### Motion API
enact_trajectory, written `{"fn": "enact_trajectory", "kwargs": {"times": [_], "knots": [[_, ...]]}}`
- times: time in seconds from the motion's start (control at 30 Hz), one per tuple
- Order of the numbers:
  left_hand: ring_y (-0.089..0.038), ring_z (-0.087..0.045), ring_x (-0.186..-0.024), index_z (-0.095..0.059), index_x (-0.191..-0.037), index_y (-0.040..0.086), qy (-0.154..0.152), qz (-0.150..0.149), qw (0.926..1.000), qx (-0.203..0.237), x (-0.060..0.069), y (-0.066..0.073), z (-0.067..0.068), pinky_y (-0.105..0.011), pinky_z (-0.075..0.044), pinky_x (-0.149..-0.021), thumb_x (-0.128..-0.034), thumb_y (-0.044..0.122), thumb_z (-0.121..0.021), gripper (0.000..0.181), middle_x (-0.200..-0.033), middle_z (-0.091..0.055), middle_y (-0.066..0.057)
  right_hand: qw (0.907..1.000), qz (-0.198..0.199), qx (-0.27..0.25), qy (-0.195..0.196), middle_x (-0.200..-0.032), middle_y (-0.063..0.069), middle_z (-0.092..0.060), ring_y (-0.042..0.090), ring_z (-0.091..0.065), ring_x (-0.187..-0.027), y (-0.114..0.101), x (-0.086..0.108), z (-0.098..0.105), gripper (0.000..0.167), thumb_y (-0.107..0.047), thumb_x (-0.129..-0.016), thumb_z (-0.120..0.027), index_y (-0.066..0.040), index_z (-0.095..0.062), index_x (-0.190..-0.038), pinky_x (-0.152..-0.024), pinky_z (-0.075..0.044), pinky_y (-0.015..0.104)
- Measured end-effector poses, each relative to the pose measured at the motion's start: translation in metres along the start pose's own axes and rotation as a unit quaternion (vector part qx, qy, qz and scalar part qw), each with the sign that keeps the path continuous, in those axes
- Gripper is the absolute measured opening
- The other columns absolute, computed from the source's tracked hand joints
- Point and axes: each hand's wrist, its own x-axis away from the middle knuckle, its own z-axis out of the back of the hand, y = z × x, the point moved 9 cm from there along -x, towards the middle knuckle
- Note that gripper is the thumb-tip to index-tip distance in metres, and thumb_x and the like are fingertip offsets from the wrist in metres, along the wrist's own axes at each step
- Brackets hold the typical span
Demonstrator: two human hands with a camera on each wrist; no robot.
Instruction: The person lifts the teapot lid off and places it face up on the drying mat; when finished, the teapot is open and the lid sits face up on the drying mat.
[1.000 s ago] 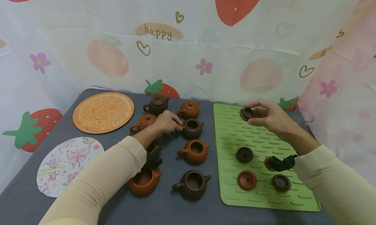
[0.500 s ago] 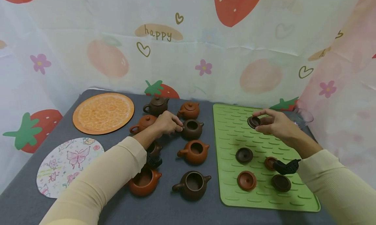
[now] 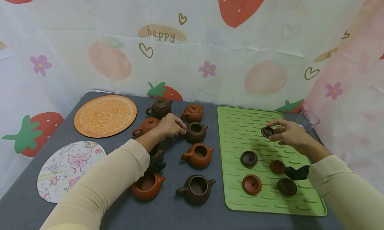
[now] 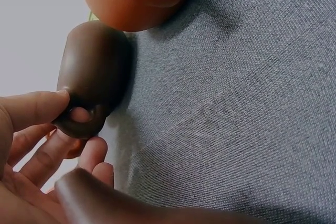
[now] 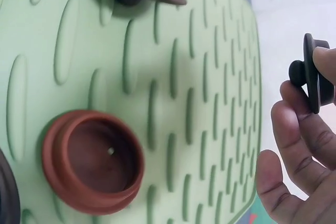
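My left hand (image 3: pixel 171 125) pinches the handle of a lidless dark brown teapot (image 3: pixel 196 132) standing on the grey cloth. In the left wrist view, the thumb presses that teapot's (image 4: pixel 94 66) looped handle from one side and fingers lie behind it. Over the green mat (image 3: pixel 237 116), my right hand (image 3: pixel 291 135) holds a dark brown teapot lid (image 3: pixel 267 132) by its edge, hollow side up. The right wrist view shows this lid (image 5: pixel 314 74) between thumb and fingers, its round knob facing away from the palm. Below it, several lids lie on the mat, including a reddish one (image 3: pixel 277 167).
Lidded teapots, such as a reddish one (image 3: pixel 192 112), stand behind the left hand. Open ones, including an orange-brown pot (image 3: pixel 199 155), stand nearer. An orange round mat (image 3: pixel 105 115) and a butterfly-patterned mat (image 3: pixel 72 170) lie left. A clear glass object (image 3: pixel 310 118) stands back right.
My right hand has moved right and nearer to me over the green mat, carrying the lid. The left hand and its teapot have stayed in place.
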Motion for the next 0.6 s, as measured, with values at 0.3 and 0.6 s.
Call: {"fn": "enact_trajectory", "kwargs": {"times": [0.3,0.6], "knots": [[-0.034,-0.061,-0.078,-0.075,-0.094,0.007,0.000,0.001,1.0000,-0.003,-0.002,-0.001,0.000,-0.044,-0.050,-0.067,-0.0864,0.008,-0.074,0.008,-0.083,-0.066,-0.014,0.9994,-0.031,0.001,-0.015,-0.135,0.033,-0.042,0.038,-0.055,-0.109,0.024,0.000,-0.002,0.053,-0.011,-0.092,-0.066,0.000,-0.042,-0.138,-0.082,-0.049,0.049],[-0.032,-0.061,-0.078,-0.076,-0.094,0.008,-0.002,0.005,1.0000,-0.005,-0.002,-0.001,0.000,-0.043,-0.051,-0.067,-0.0866,0.009,-0.074,0.008,-0.083,-0.066,-0.012,0.9983,-0.049,0.005,-0.031,-0.115,0.021,-0.057,0.035,-0.058,-0.102,0.040,-0.001,-0.005,0.048,-0.006,-0.091,-0.065,0.002,-0.043,-0.133,-0.073,-0.047,0.046]]}}
